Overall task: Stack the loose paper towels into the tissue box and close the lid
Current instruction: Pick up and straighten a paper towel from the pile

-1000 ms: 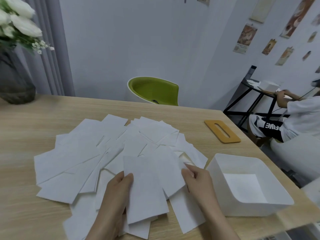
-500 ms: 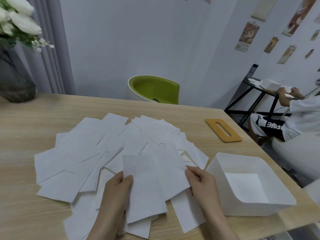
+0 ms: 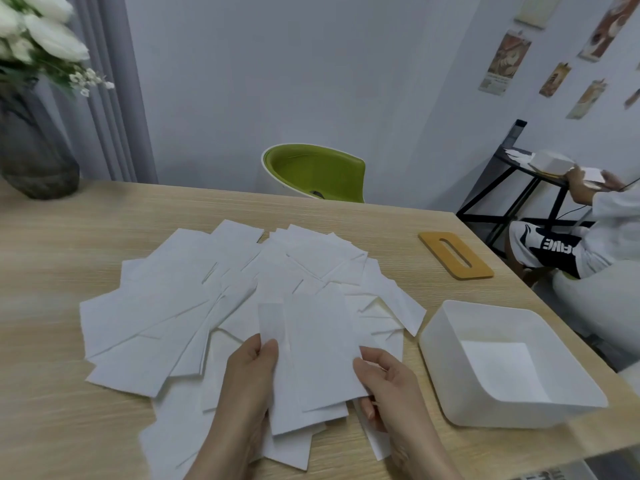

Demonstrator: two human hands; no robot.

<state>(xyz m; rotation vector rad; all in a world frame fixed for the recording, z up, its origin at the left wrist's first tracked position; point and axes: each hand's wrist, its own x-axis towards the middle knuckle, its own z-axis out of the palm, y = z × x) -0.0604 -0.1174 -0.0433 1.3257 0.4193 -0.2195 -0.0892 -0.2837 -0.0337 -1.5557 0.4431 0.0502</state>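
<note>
Since earlier frames: top held towel (image 3: 322, 355) slid left, squared over towel beneath.
Wooden table (image 3: 69, 237): loose paper towels (image 3: 166, 306) fanned out.
White tissue box (image 3: 512, 407): open, right of pile.
Tan lid (image 3: 455, 255): beyond box.
Left hand (image 3: 247, 382), right hand (image 3: 388, 386): pinching held towels' edges, apparently.

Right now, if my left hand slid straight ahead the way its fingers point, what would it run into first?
Probably the spread of loose paper towels fanned on the table ahead. The left hand already pinches two gathered towels; its fingers point up-table into the pile. The lid and tissue box lie off to the right.
</note>
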